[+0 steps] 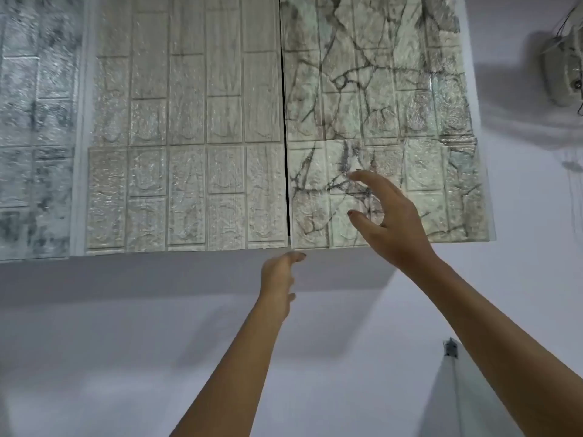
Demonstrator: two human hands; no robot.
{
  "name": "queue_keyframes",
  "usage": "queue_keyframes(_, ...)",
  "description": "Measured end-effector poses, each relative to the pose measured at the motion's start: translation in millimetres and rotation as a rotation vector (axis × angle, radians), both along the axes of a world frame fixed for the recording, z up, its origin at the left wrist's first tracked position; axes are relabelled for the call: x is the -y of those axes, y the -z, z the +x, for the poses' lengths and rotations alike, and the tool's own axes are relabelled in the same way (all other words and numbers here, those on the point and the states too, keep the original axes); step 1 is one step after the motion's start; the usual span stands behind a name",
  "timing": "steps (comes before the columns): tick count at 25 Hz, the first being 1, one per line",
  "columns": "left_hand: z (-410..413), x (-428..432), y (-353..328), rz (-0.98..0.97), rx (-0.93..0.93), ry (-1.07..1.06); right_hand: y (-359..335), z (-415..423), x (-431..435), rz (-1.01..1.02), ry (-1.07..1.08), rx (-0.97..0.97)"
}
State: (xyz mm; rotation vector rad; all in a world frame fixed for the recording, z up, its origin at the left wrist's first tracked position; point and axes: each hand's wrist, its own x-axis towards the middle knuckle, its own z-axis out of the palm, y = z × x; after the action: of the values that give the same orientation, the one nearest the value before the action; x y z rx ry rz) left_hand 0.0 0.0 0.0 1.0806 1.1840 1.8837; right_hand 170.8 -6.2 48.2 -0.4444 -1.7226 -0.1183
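Right door (378,105) of 2, long axis vertical, just beyond the wide-spread, empty right hand (389,222); left hand (279,274) nearer, fingertips at its lower inner corner, grip not discernible.

One wide-angle camera, worn on the head, tilts upward from below and faces a wall cabinet (189,137) at arm's reach. Its brick-patterned doors fill the frame from 9 through 12 to 2 o'clock. The left hand (279,275) and right hand (388,222) enter from 6 and 4 o'clock.
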Motion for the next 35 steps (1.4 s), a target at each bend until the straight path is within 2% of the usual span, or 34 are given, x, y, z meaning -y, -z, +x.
queue_keyframes(3, -2, -19, -6, -0.033, 0.215, 0.279, 3, -8, -13, -0.013, 0.035, 0.064)
queue_keyframes(9, -3, -48, -15, 0.166, 0.451, 0.474, 17, -14, -22, -0.044, 0.045, 0.093)
queue_keyframes(12, 2, -36, -11, 0.158, 0.467, 0.479, 25, -8, -16, -0.051, 0.063, 0.124)
queue_keyframes(15, 15, -14, -6, 0.147, 0.533, 0.375, 26, -2, 1, -0.037, 0.103, 0.125)
queue_keyframes(20, 63, 51, 7, 0.286, 0.558, 0.371, 14, 5, 47, -0.023, 0.142, 0.132)
queue_keyframes(22, 82, 79, 13, 0.324, 0.446, 0.437, 6, 11, 71, -0.009, 0.177, 0.098)
queue_keyframes(26, 111, 112, 20, 0.328, -0.017, 0.628, 1, 54, 118, 0.055, 0.42, -0.044)
queue_keyframes(29, 140, 124, 12, 0.331, -0.249, 0.474, 7, 92, 135, 0.146, 0.584, -0.049)
queue_keyframes(33, 177, 123, 10, 0.468, -0.524, 0.083, 10, 139, 147, 0.197, 0.723, -0.042)
queue_keyframes(35, 186, 120, 10, 0.542, -0.681, -0.047, 12, 168, 153, 0.232, 0.862, -0.05)
